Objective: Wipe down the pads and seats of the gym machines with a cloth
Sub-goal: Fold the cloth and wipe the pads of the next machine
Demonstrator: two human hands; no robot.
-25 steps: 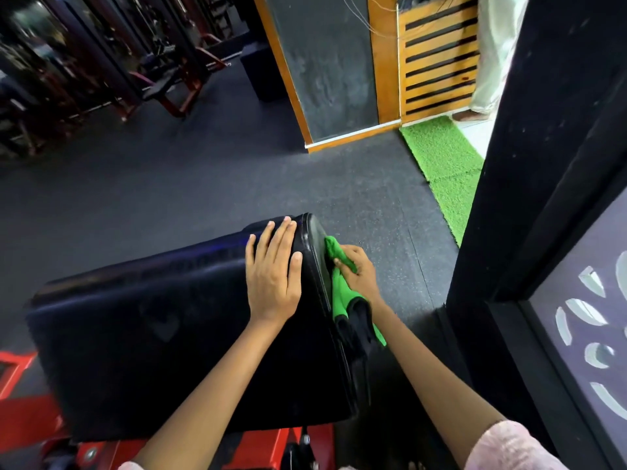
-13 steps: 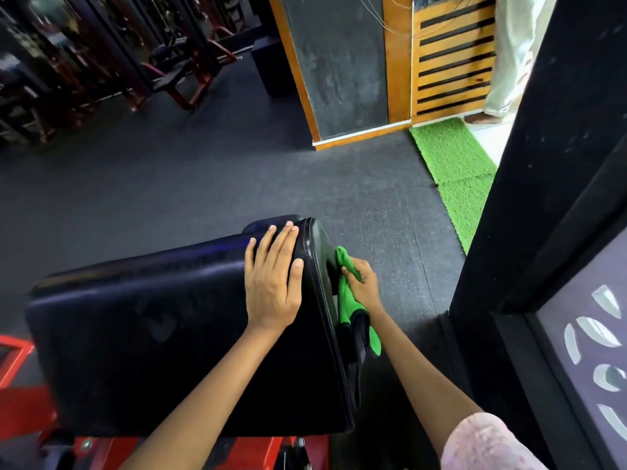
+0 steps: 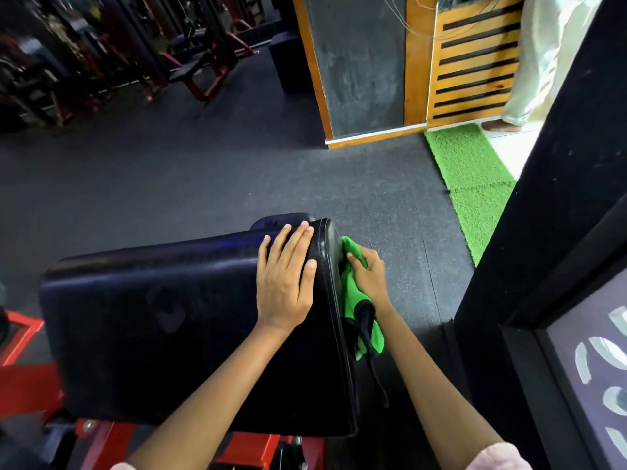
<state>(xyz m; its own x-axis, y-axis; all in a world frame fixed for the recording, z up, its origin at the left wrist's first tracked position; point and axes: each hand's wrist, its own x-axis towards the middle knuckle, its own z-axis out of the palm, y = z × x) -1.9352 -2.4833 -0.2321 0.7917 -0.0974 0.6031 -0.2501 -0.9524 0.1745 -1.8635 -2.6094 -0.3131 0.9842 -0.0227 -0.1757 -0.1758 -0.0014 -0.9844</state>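
Dark rubber flooring [image 3: 176,171] runs back to a row of red-framed gym machines [image 3: 190,69] at the far left, and nearer, at the lower left, the red frame [image 3: 23,385] of the machine in hand shows under its big black pad [image 3: 152,334]. On the pad's top, near its right edge, the left hand [image 3: 285,286] lies flat with fingers straight and together, gripping nothing, seemingly bracing the pad. Just right of it, the green cloth [image 3: 353,293] is pressed against the pad's narrow right side face, bunched in the right hand [image 3: 369,276], whose fingers curl around it; a loose end with a black strip hangs below the hand beside the pad's edge. Further right are a green turf mat [image 3: 475,184], a slatted wooden panel [image 3: 475,62] with another person's pale trouser leg [image 3: 529,62] past it, and a black wall frame [image 3: 559,198] close to the right arm. Likely risks, as 1 guess each: the dangling end could snag on the frame or bolts under the pad; the bunched cloth touches only a narrow strip, so parts of the side face may be missed; the wall close by leaves little elbow room, which could shorten the stroke; if the pad pivots, a loose left hand could let it swing.
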